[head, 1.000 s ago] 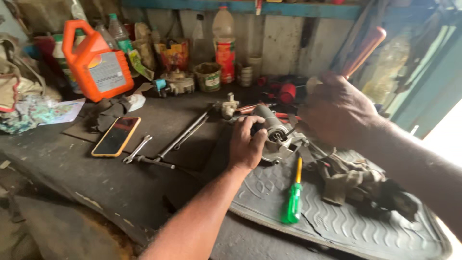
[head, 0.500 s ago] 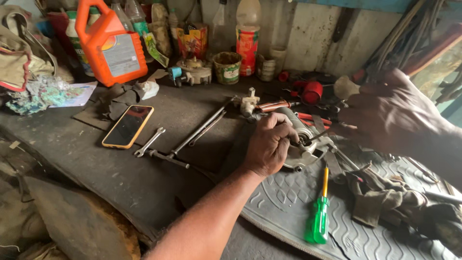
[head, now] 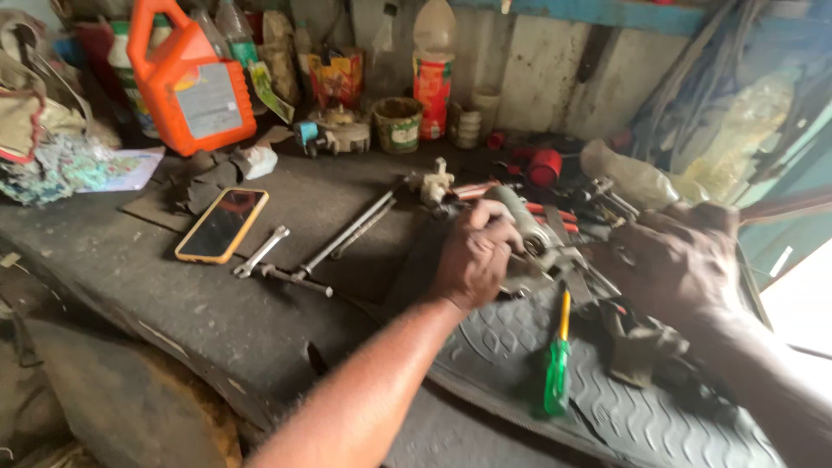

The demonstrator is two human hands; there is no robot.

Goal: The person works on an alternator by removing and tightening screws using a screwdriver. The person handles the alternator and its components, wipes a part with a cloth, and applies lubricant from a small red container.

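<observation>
Work looks midway: left hand (head: 472,256) clamps the grey motor part (head: 530,232); just beyond, blurred right hand's (head: 685,260) grip is unclear.

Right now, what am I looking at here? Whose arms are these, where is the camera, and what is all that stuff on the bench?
There is no machine: the camera sits on a person's head and looks down, so both arms are that person's own. The left hand grips a grey metal part lying at the edge of a ribbed rubber mat. The right hand is blurred just beside it; whether it holds anything cannot be told. On the mat lies a green-handled screwdriver. On the dark workbench lie a phone in an orange case, a small spanner and a long metal bar tool. At the back stand an orange jug, a bottle and small pots.
</observation>
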